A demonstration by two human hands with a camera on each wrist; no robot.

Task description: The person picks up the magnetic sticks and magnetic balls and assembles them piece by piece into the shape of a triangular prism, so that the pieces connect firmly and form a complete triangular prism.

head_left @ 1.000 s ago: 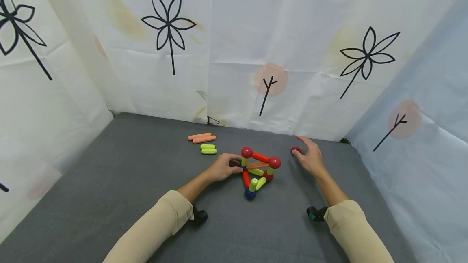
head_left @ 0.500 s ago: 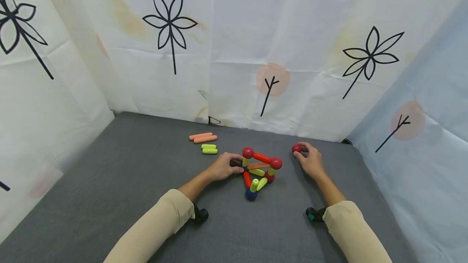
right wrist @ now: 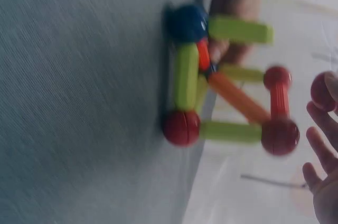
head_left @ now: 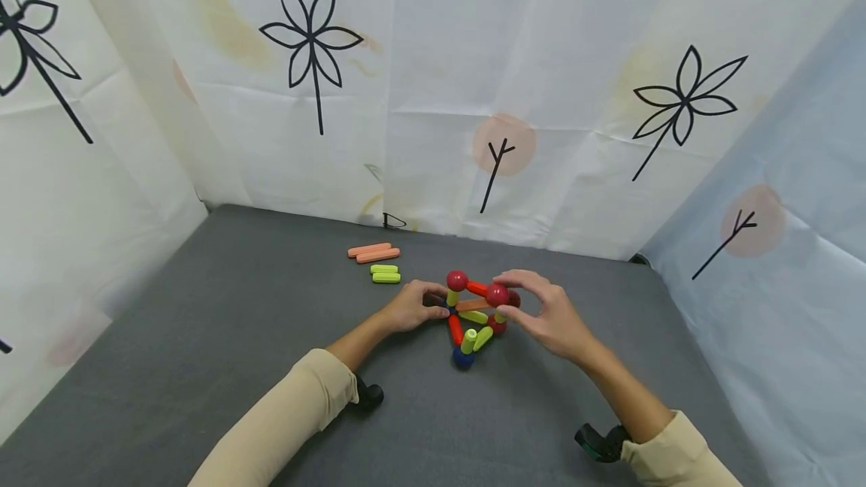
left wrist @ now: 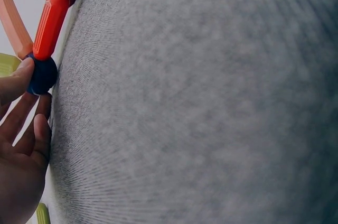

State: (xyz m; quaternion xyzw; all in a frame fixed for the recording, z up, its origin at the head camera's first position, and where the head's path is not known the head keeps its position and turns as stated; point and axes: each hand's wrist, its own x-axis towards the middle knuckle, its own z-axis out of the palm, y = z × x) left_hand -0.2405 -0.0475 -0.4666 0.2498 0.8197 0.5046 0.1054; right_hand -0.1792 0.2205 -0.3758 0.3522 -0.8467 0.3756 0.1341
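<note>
A frame of rods and balls stands on the grey table. My left hand [head_left: 411, 308] grips the dark blue ball [left wrist: 42, 74] at its left corner, thumb on one side and fingers on the other. My right hand [head_left: 556, 322] pinches a loose red ball [head_left: 497, 294], held above the frame's right side; in the right wrist view that ball [right wrist: 323, 92] is apart from the frame. Two red balls top the frame, at left [head_left: 456, 281] and right [right wrist: 280, 136], joined by a red rod [right wrist: 279, 100]. A green upright rod [head_left: 469, 341] rises bare-topped from the front blue ball [head_left: 463, 358].
Two orange rods [head_left: 377, 255] and two short green rods [head_left: 386, 277] lie on the table [head_left: 284, 299] behind my left hand. Patterned white cloth [head_left: 433, 96] hangs behind the table and along its sides.
My right hand has closed on the loose red ball at the back right, lifted it and carried it left to the frame. The left hand keeps its hold.
</note>
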